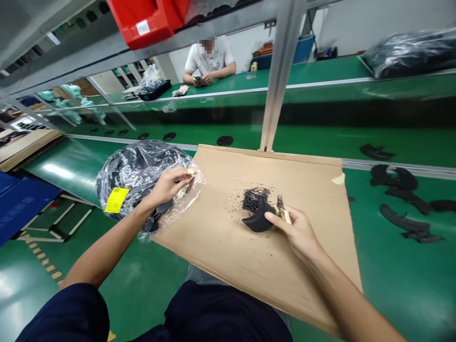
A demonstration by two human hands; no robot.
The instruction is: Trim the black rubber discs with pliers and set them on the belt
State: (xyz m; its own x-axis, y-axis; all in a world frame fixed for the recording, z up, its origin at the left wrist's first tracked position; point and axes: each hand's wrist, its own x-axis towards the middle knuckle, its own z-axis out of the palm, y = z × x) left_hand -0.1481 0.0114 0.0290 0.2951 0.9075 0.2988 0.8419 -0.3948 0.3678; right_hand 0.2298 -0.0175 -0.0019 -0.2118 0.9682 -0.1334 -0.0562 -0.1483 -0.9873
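Note:
My right hand [297, 230] holds a small cutter with tan handles [283, 211] and a curved black rubber part [258, 218], both resting on a cardboard sheet [256, 266]. A pile of black trimmings [253, 197] lies just beyond the part. My left hand [169, 184] reaches into the mouth of a clear plastic bag [137, 171] full of black parts, fingers pinched at the bag's opening. The bag carries a yellow label [116, 200].
Several black curved parts [402, 209] lie on the green bench at the right. A metal post [278, 76] rises behind the cardboard. Across the green conveyor [320, 118] a person sits with hands together. A red bin [142, 21] is overhead, another bag [409, 52] far right.

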